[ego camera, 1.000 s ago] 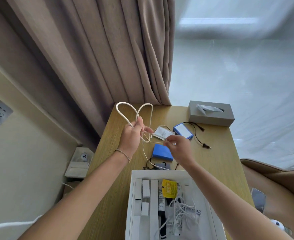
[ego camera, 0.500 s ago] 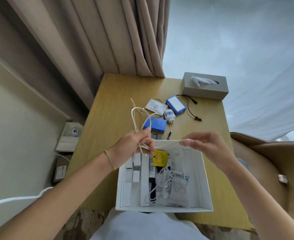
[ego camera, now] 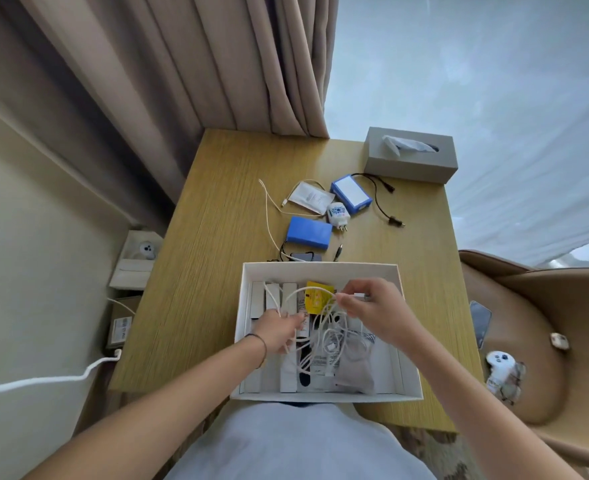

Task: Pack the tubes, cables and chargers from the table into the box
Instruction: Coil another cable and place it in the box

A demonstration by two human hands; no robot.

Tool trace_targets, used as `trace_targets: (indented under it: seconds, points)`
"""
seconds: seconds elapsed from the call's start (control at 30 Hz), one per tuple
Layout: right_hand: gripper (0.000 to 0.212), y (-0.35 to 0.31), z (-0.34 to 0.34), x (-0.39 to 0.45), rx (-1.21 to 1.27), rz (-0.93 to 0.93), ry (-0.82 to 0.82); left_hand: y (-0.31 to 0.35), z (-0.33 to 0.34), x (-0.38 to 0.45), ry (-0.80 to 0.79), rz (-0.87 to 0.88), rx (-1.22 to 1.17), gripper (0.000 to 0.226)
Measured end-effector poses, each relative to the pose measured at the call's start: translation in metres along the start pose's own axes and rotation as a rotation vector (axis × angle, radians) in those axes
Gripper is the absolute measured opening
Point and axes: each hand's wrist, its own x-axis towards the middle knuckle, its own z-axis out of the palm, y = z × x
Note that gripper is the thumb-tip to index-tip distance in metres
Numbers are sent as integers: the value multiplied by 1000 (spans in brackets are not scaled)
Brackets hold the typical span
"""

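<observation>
Wooden surface [ego camera: 216, 271] carries a white box [ego camera: 407, 341] at its near edge. Over the box, the left hand [ego camera: 279, 332] grips a looped white cable [ego camera: 296, 299]; the right hand [ego camera: 372, 306] pinches its plug end.

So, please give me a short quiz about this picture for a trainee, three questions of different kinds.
1. True or false: both hands are over the box.
2. Which lies on the table outside the box? A) yellow packet B) white plug C) grey pouch
3. Fill in: the left hand and the right hand hold a white ____.

Key:
1. True.
2. B: the white plug lies beside the blue packs; the yellow packet and the grey pouch are in the box.
3. Cable.
</observation>
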Motion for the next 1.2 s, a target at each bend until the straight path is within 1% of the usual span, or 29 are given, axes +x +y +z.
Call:
trace_targets:
  seconds: [0.03, 0.07, 0.13, 0.17, 0.2, 0.27, 0.3, 0.37, 0.43, 0.47, 0.5, 0.57, 0.6, 0.7, 0.77, 0.83, 0.9, 0.97, 1.03, 1.1, 1.2]
  points:
    - [21, 0, 5, 2, -72, -5, 19, -2, 1, 1, 76, 72, 194, 32]
    - [20, 1, 9, 3, -141, -17, 47, -5, 4, 2, 132, 144, 398, 39]
    - [17, 2, 13, 6, -252, -45, 112, -14, 9, 3, 235, 273, 775, 64]
    - [15, 4, 15, 8, -301, -50, 135, -17, 11, 2, 281, 330, 897, 72]
    - [15, 7, 16, 10, -349, -48, 153, -18, 14, 2, 312, 380, 968, 75]
    - [13, 14, 19, 14, -423, -40, 195, -18, 21, 2, 323, 446, 984, 68]
    - [12, 17, 19, 14, -455, -40, 226, -17, 25, 2, 295, 454, 939, 62]
    - [10, 20, 20, 15, -544, -50, 299, -10, 37, 2, 179, 402, 754, 49]
    - [9, 20, 19, 16, -646, -71, 342, -3, 52, 4, 58, 298, 469, 41]
    - [12, 20, 18, 18, -694, -74, 333, 0, 58, 6, 63, 267, 390, 43]
    - [18, 20, 19, 19, -740, -65, 305, 2, 62, 8, 98, 261, 382, 45]
    - [24, 20, 22, 20, -779, -35, 246, 2, 64, 12, 214, 305, 517, 47]
    - [24, 21, 24, 21, -768, -22, 223, 1, 62, 13, 250, 328, 587, 53]
    - [21, 28, 32, 24, -736, 26, 158, -3, 52, 12, 289, 368, 706, 75]
    - [18, 33, 32, 26, -713, 57, 127, -3, 43, 8, 338, 387, 743, 80]
    - [18, 36, 31, 27, -676, 55, 152, -2, 34, 4, 417, 443, 801, 87]
    - [28, 36, 28, 25, -623, 21, 212, 0, 24, 0, 475, 515, 883, 90]
    - [28, 33, 24, 23, -553, -24, 249, 7, 13, -2, 500, 523, 1030, 79]
    - [23, 25, 16, 25, -490, -73, 290, 15, 5, -5, 493, 493, 1164, 63]
    - [19, 15, 6, 33, -428, -109, 349, 24, 0, -8, 489, 506, 1201, 51]
    - [20, -1, -11, 54, -370, -106, 397, 39, -9, -16, 510, 636, 1169, 37]
